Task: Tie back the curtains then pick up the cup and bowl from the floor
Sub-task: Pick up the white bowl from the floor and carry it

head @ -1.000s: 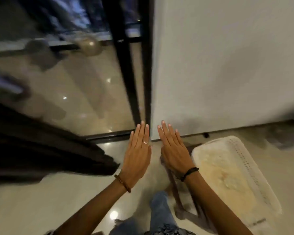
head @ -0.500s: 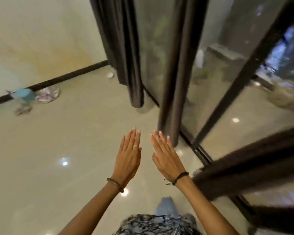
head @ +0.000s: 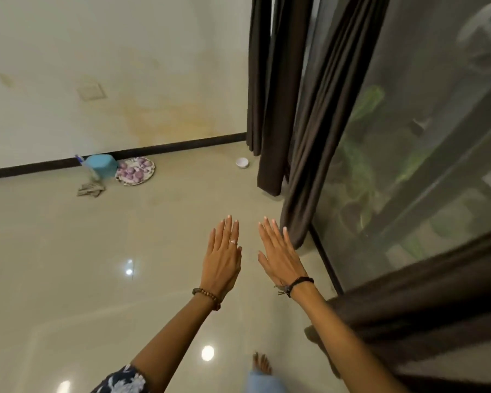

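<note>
Dark brown curtains hang along the glass door: one panel (head: 318, 123) reaches the floor just past my right hand, another (head: 267, 89) hangs in the far corner, and a third (head: 425, 304) crosses the lower right. A small white cup (head: 242, 162) stands on the floor near the far curtain. A blue bowl (head: 102, 164) lies upside down by the wall. My left hand (head: 223, 256) and my right hand (head: 279, 253) are held out flat side by side, fingers straight, holding nothing.
A plate of purple onions (head: 136, 170) sits beside the blue bowl, with a crumpled grey cloth (head: 90, 190) in front. The glass door (head: 425, 154) runs along the right. A black skirting (head: 182, 146) lines the far wall. My bare foot (head: 262, 364) is on the glossy floor.
The view has swung left from the white wall and glass door to the room's far corner. The cup, bowl and plate came into view. Both hands stayed flat and empty.
</note>
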